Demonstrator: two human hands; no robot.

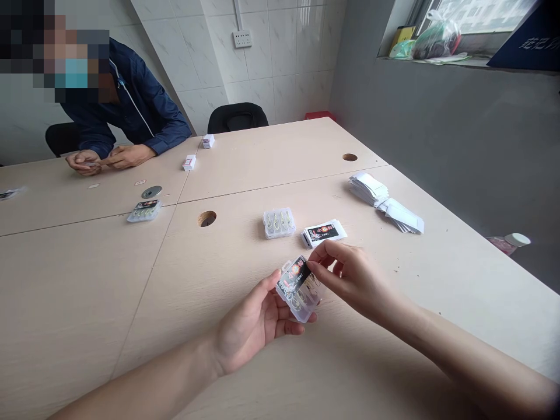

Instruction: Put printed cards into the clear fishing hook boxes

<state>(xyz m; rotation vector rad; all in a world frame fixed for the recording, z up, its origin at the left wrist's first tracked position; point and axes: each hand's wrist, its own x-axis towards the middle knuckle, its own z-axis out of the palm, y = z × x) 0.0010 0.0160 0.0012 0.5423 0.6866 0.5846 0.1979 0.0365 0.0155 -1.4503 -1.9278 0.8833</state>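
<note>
Here the left hand [258, 321] cradles a small clear plastic box [300, 291] from below, fingers curled round its edge, above the pale wood-grain tabletop [87, 303]. The right hand [350, 274] pinches a glossy black printed label [298, 271] against the box top. Just beyond lie a second ribbed clear box [279, 223] and a stack of labels [324, 232]. Further right, white sleeves [385, 201] lie fanned.

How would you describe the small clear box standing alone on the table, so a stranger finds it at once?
Start at the round cable hole in the table. To its right lies the closed clear plastic box, holding pale hooks. Unlike the box in the hands, it carries no dark label.
</note>
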